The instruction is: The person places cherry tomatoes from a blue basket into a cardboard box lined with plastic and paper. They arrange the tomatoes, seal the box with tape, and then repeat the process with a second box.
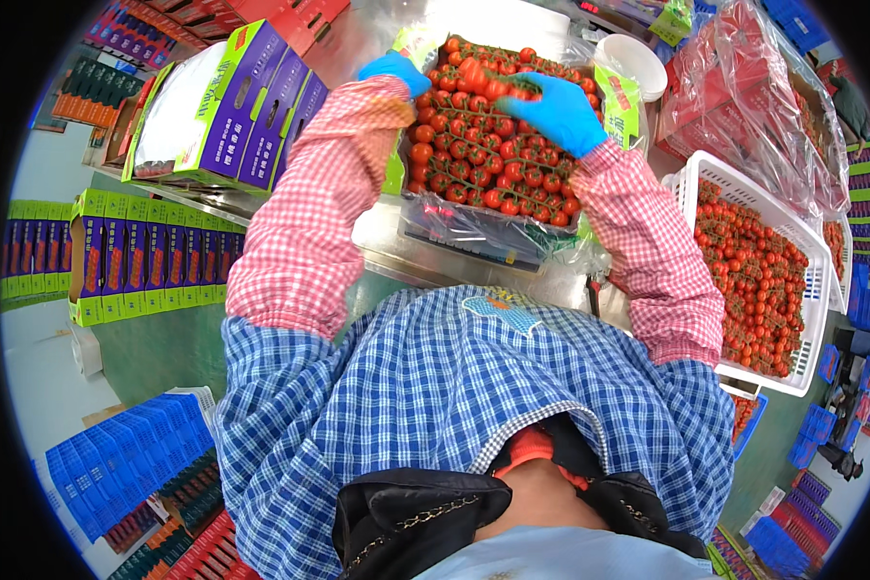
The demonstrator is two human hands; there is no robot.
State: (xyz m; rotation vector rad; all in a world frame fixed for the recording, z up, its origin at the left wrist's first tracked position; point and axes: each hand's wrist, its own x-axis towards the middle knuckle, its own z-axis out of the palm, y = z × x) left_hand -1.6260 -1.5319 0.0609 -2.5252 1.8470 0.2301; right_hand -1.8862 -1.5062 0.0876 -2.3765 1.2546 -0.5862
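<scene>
Rows of vine cherry tomatoes (478, 145) fill a carton lined with clear plastic film (449, 210), which rests on a digital scale (471, 250) on the metal table. My right hand (560, 112), in a blue glove, holds a blurred truss of cherry tomatoes (489, 83) above the carton's upper part. At the carton's upper left edge is my left hand (399, 72), also gloved in blue; its fingertips are close to the rim and the tomatoes, and whether they grip anything is unclear. Green printed flaps (620, 109) stick out at the carton's sides.
Purple and green cartons (250, 109) stand at the left of the metal table (384, 232). To the right, a white plastic basket (815, 290) holds loose tomato trusses. A white tub (631, 65) and a plastic-covered red carton (725, 101) are at upper right. Red-handled clippers (594, 293) lie near the table's front edge.
</scene>
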